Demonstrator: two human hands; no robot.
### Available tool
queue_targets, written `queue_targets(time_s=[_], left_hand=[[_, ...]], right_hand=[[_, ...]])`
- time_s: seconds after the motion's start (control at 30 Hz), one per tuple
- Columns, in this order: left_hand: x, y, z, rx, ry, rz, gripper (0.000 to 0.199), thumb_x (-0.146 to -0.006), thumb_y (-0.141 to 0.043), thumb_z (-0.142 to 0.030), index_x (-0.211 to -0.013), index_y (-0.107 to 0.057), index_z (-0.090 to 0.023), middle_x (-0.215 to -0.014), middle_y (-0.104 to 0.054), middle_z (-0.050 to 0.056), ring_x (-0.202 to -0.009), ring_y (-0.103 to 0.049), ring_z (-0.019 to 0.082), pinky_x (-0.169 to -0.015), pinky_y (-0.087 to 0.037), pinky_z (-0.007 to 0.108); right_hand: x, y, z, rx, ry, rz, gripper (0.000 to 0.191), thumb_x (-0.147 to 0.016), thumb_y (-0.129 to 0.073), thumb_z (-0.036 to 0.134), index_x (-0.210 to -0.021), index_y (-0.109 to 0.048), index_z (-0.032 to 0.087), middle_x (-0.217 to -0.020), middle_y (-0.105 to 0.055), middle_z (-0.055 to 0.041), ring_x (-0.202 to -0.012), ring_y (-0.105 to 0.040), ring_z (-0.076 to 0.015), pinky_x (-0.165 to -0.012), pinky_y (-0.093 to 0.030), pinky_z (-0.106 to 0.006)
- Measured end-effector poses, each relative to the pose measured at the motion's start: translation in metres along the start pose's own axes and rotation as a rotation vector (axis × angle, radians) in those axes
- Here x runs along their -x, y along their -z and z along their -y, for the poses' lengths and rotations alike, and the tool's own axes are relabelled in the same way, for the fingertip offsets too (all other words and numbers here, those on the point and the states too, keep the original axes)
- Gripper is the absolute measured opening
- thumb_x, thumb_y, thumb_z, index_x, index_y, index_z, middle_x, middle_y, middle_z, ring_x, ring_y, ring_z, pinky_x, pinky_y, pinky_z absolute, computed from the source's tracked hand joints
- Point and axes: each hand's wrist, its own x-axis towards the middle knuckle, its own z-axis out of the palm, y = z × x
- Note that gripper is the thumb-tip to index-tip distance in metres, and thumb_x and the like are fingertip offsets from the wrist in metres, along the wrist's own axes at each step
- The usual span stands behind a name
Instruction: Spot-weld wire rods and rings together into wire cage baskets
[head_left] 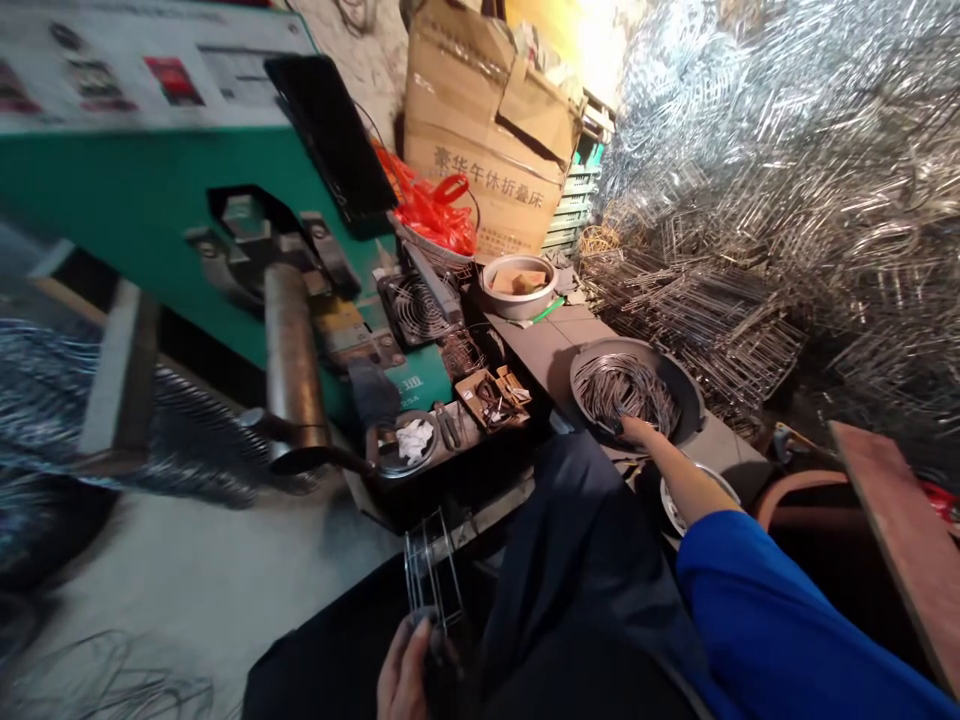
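A wire frame [435, 560] is grasped in the left hand [409, 665], while beneath the right hand [637, 431], its grip indiscernible, overlapping wire pieces [621, 384] could be tangled by hasty pulling.

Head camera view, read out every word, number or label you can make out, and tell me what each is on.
"豪华午休折叠床" on the cardboard box; smaller print beneath it and near the top is too blurred to read.
Apparently "25A" on the green block; the characters above it are unclear.
White machine panel: heading and labels too blurred to read.
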Motion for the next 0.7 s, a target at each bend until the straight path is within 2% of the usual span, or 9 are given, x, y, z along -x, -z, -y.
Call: queue_targets(time_s=[0.13,0.3,0.4,0.47,0.53,0.57,0.63,0.7], left_hand=[[0.001,-0.01,-0.006,-0.003,-0.055,0.049,0.059,-0.052,-0.089,-0.05,-0.097,-0.069,-0.019,-0.065,-0.067,-0.002,-0.051,-0.063,0.018,-0.045,-0.049,0.024],[0.002,-0.016,-0.013,0.03,-0.106,0.004,0.06,-0.049,-0.091,-0.049,-0.095,-0.067,-0.019,-0.067,-0.069,-0.002,-0.053,-0.063,0.016,-0.046,-0.049,0.022],[-0.002,-0.015,-0.016,0.01,-0.149,0.028,0.06,-0.05,-0.09,-0.051,-0.094,-0.066,-0.019,-0.063,-0.067,-0.004,-0.047,-0.058,0.014,-0.042,-0.045,0.021],[-0.004,-0.015,-0.02,0.002,-0.178,0.031,0.059,-0.051,-0.09,-0.052,-0.094,-0.065,-0.018,-0.063,-0.066,-0.005,-0.046,-0.056,0.012,-0.043,-0.046,0.02],[-0.006,-0.015,-0.024,0.005,-0.2,0.039,0.058,-0.052,-0.09,-0.052,-0.092,-0.065,-0.018,-0.059,-0.063,-0.006,-0.045,-0.054,0.012,-0.044,-0.046,0.02],[-0.006,-0.015,-0.027,0.012,-0.214,0.04,0.058,-0.052,-0.09,-0.052,-0.092,-0.064,-0.018,-0.058,-0.062,-0.006,-0.045,-0.054,0.012,-0.043,-0.046,0.02],[-0.007,-0.015,-0.033,0.026,-0.247,0.03,0.058,-0.053,-0.089,-0.052,-0.093,-0.065,-0.018,-0.058,-0.062,-0.006,-0.045,-0.054,0.012,-0.041,-0.043,0.019],[-0.008,-0.017,-0.039,0.043,-0.286,0.007,0.057,-0.053,-0.089,-0.051,-0.093,-0.065,-0.018,-0.058,-0.062,-0.005,-0.045,-0.055,0.012,-0.04,-0.041,0.019]], right_hand=[[0.008,0.005,0.002,0.005,0.0,0.026,0.029,-0.097,-0.065,0.036,-0.117,-0.065,0.015,-0.118,-0.065,-0.0086,-0.104,-0.065,-0.0214,-0.091,-0.056,-0.042],[0.024,0.023,0.017,-0.055,0.0,-0.108,0.029,-0.095,-0.066,0.036,-0.113,-0.067,0.014,-0.115,-0.07,-0.0097,-0.104,-0.067,-0.0218,-0.094,-0.053,-0.041],[0.038,0.049,0.02,-0.118,-0.039,-0.28,0.033,-0.097,-0.059,0.034,-0.12,-0.068,0.012,-0.115,-0.072,-0.0158,-0.107,-0.068,-0.0247,-0.092,-0.05,-0.032],[0.052,0.075,0.018,-0.149,-0.09,-0.399,0.041,-0.102,-0.046,0.038,-0.127,-0.065,0.012,-0.117,-0.071,-0.0193,-0.107,-0.067,-0.0275,-0.088,-0.048,-0.032],[0.071,0.105,0.015,-0.196,-0.107,-0.531,0.046,-0.103,-0.039,0.045,-0.125,-0.065,0.014,-0.112,-0.072,-0.0187,-0.101,-0.067,-0.0285,-0.082,-0.048,-0.034],[0.083,0.12,0.015,-0.252,-0.073,-0.615,0.047,-0.101,-0.04,0.049,-0.118,-0.068,0.015,-0.105,-0.072,-0.0166,-0.094,-0.067,-0.0277,-0.079,-0.047,-0.034],[0.109,0.146,0.02,-0.457,0.107,-0.775,0.046,-0.097,-0.047,0.056,-0.098,-0.07,0.017,-0.088,-0.071,-0.0097,-0.08,-0.062,-0.023,-0.073,-0.045,-0.032],[0.133,0.163,0.036,-0.738,0.351,-0.811,0.044,-0.092,-0.054,0.06,-0.083,-0.066,0.018,-0.073,-0.063,-0.0029,-0.068,-0.054,-0.0172,-0.066,-0.042,-0.028]])
